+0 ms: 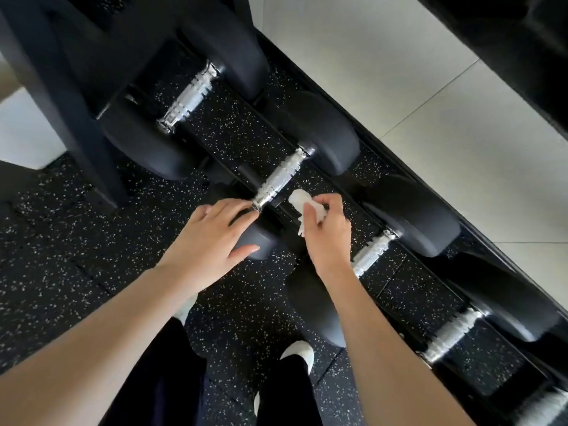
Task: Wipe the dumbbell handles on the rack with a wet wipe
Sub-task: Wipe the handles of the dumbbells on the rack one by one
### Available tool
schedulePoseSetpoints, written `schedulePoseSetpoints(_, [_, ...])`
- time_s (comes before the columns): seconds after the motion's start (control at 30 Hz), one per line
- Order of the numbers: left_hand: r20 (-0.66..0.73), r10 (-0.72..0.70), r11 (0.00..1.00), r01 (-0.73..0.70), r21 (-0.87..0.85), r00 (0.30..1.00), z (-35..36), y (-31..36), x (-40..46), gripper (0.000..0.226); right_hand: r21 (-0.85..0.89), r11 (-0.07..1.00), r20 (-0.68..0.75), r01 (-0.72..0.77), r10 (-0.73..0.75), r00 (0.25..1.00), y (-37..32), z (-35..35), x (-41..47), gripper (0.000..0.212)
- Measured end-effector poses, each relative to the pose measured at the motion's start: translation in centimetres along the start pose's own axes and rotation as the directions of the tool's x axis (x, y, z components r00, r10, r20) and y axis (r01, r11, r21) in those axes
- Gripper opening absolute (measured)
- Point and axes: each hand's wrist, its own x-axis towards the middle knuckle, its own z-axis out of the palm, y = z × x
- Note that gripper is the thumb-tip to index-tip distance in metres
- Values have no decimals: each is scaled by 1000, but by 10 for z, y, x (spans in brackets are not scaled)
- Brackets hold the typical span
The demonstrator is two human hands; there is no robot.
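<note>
While the left hand (212, 238) lies flat, fingers straight, on the near head of a dumbbell (322, 142), apparently to steady it in the rack (92, 124), the right hand (327, 229) pinches a bunched white wipe (302, 201) just beside the chrome handle (278, 179), seemingly poised for a pass along the grip. Four dumbbells show in the rack's lower tier, lying side by side above the speckled floor (61, 256), their handles facing up within easy reach.

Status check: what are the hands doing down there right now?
Left hand resting on dumbbell head. Right hand pinching wet wipe beside chrome handle. Nothing in the way.
</note>
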Motion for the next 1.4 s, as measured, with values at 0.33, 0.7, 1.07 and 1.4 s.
schedulePoseSetpoints(0.33, [47,144,984,-138,-116,988,4,-55,14,57,359,931,-507,-66,254,824,-45,68,59,8])
schedulePoseSetpoints(0.7, [64,248,963,-238,-129,967,4,-71,18,56,515,815,-472,-267,530,704,-48,86,71,5])
schedulePoseSetpoints(1.07, [39,209,974,-205,-93,977,10,-66,15,57,715,673,-448,-191,650,614,-56,89,86,21])
schedulePoseSetpoints(1.4, [44,182,981,-178,-82,982,12,-64,14,57,187,949,-320,-254,304,897,-45,70,69,6])
